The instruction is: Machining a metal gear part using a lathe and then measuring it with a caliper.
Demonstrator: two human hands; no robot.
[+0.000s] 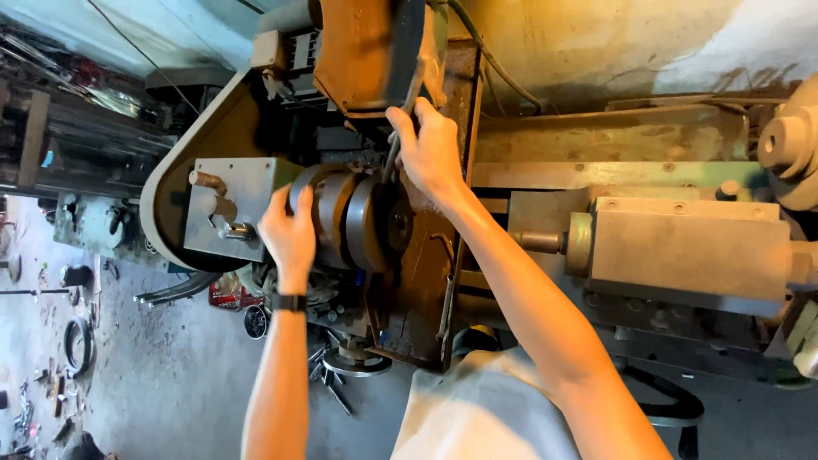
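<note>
left hand (290, 234) gripping lathe chuck (349, 220); right hand (429, 146) fingertips hidden behind housing (375, 51)

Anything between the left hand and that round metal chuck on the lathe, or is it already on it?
Nothing visible stands between them: the left hand already rests against the rim of the round chuck. The right hand is above it, fingers on a dark lever beside the orange housing.
</note>
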